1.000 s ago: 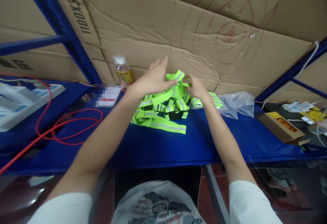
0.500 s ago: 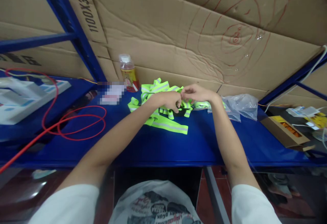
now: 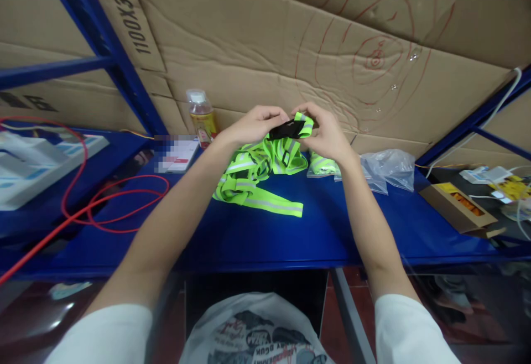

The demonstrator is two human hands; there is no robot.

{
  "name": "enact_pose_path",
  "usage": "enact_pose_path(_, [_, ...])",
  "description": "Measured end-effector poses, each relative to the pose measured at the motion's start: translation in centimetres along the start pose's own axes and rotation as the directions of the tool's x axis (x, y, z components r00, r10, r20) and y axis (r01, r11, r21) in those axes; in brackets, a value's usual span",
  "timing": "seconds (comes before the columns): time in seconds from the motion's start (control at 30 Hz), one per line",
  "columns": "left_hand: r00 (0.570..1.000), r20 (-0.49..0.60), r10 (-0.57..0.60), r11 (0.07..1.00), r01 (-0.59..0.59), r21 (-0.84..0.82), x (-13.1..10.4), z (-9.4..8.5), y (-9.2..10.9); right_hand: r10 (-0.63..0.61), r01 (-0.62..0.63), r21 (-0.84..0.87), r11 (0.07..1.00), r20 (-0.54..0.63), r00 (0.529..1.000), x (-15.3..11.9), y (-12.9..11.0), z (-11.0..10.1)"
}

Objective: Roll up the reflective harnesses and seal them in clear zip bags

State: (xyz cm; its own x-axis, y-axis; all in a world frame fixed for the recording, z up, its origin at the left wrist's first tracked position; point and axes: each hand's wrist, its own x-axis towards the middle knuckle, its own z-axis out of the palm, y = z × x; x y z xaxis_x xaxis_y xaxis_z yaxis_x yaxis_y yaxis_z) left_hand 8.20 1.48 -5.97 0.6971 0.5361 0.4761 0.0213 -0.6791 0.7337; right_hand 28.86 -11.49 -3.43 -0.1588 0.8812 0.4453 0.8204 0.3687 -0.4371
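Observation:
A neon yellow-green reflective strap point(image 3: 265, 202) with silver stripes and dark buckles lies in a tangled heap on the blue table. Both hands hold up its black patch section above the heap. My left hand point(image 3: 259, 123) is closed on the left end of the black piece, thumb and fingers pinching it. At the right end, my right hand point(image 3: 326, 134) grips the strap where a green loop folds over beside the black part. Part of the heap is hidden behind my left forearm.
A bottle point(image 3: 201, 118) and blurred-out cards point(image 3: 178, 155) stand at back left, near a coiled red cable point(image 3: 124, 203). Clear plastic bags point(image 3: 388, 169) and a packed green bundle point(image 3: 322, 165) lie behind my right arm. An open cardboard box point(image 3: 458, 209) sits at right.
Both hands have risen and turned, lifting the black section of the strap off the table. The heap has been pulled partly upward with it. The camera view has shifted slightly.

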Motion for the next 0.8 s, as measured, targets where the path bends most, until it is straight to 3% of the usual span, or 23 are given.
enact_pose_path(0.13, [0.999,0.043,0.022,0.998,-0.019,-0.063,-0.4,0.4,0.7,0.080,-0.077,0.070,0.995,-0.041,0.996,0.3,0.3,0.1])
enact_pose_path(0.27, [0.982,0.174,0.072,0.995,-0.060,-0.074,-1.0,-0.4,0.9,0.041,-0.005,0.221,0.975,-0.159,0.986,1.4,3.3,1.1])
enact_pose_path(0.33, [0.982,0.173,0.074,0.996,-0.063,-0.069,-1.1,-0.9,0.7,0.028,0.032,0.309,0.950,-0.189,0.982,1.9,4.9,1.6])
enact_pose_path(0.4, [0.992,0.116,0.043,0.998,-0.036,-0.059,-0.9,-1.1,0.3,0.039,0.028,0.368,0.929,-0.173,0.984,2.3,6.2,1.9])
enact_pose_path(0.53, [0.994,-0.108,-0.022,0.995,0.032,0.097,-0.3,-0.7,-0.5,-0.015,0.067,0.340,0.938,-0.152,0.988,2.5,7.0,1.4])
enact_pose_path(0.67, [0.984,-0.166,0.063,0.959,-0.013,0.284,0.1,0.5,-0.4,-0.138,0.167,0.211,0.963,-0.145,0.980,2.3,6.2,1.0])
enact_pose_path(0.8, [0.962,-0.214,0.169,0.910,-0.069,0.410,-0.2,1.6,0.8,-0.171,0.173,-0.003,0.985,-0.162,0.972,1.6,4.6,2.9])
